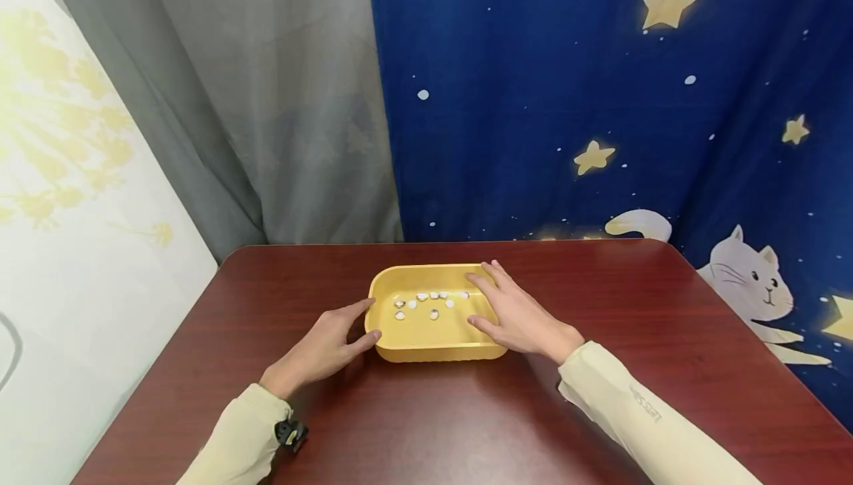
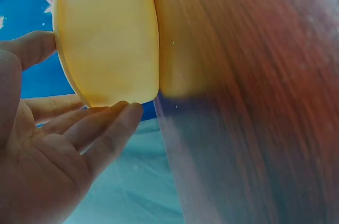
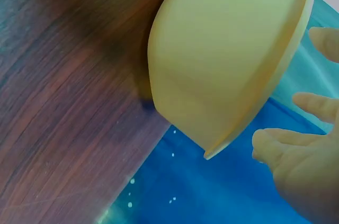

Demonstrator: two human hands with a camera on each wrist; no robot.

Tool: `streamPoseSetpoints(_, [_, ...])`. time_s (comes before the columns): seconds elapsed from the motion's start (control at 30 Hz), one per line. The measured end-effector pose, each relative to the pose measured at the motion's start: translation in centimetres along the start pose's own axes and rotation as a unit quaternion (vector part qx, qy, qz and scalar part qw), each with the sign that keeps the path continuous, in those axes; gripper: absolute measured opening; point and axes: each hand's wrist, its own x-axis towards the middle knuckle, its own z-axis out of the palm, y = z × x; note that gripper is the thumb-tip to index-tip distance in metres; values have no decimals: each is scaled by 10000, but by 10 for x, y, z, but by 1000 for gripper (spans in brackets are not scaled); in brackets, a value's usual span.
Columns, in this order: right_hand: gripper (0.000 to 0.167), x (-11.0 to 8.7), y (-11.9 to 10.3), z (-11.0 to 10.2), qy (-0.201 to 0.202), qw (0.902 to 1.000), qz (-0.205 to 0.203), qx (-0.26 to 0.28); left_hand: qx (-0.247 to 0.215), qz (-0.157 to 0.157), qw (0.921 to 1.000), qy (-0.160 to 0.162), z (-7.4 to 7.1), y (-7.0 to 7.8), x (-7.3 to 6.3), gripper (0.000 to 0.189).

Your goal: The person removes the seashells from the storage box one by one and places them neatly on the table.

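A yellow plastic tub [image 1: 416,333] with rounded corners stands on the table. Scattered across its floor are several small, rounded, white and silvery pieces [image 1: 435,315]. My left hand [image 1: 326,340] is at the tub's left end, thumb at the near corner of the rim and fingers against the end wall, fairly straight. The left wrist view also shows these fingers [image 2: 108,142] at the wall. Over the tub's right end, my right hand [image 1: 523,318] is spread with its fingers apart and nothing in its grasp. In the right wrist view its fingers [image 3: 318,105] appear above the rim.
The tub is on a dark red wooden table [image 1: 400,426] with rounded far corners. Behind the table hang a grey curtain [image 1: 300,137] and a blue curtain [image 1: 493,137] with stars and a cat. A white patterned surface [image 1: 87,263] borders the left side.
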Motion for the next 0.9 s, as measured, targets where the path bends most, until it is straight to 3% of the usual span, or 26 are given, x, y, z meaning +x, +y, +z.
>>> streamPoseSetpoints(0.17, [69, 8, -2, 3, -272, 9995, -33, 171, -40, -6, 10000, 44, 1, -1, 0, 68])
streamPoseSetpoints(0.3, [69, 13, -4, 3, -676, 9971, 21, 363, 77, -136, 9999, 43, 0, -2, -2, 72])
streamPoseSetpoints(0.5, [68, 19, -6, 2, -1335, 9900, 70, 457, 328, -27, 9995, -25, -1, 2, -1, 71])
streamPoseSetpoints(0.73, [68, 34, -8, 0, -2228, 9745, 199, 177, 417, 79, 9991, -20, 0, 3, -2, 70])
streamPoseSetpoints(0.9, [61, 47, -12, -2, -2717, 9623, -33, -89, 404, 0, 9992, -20, 2, 3, -4, 71])
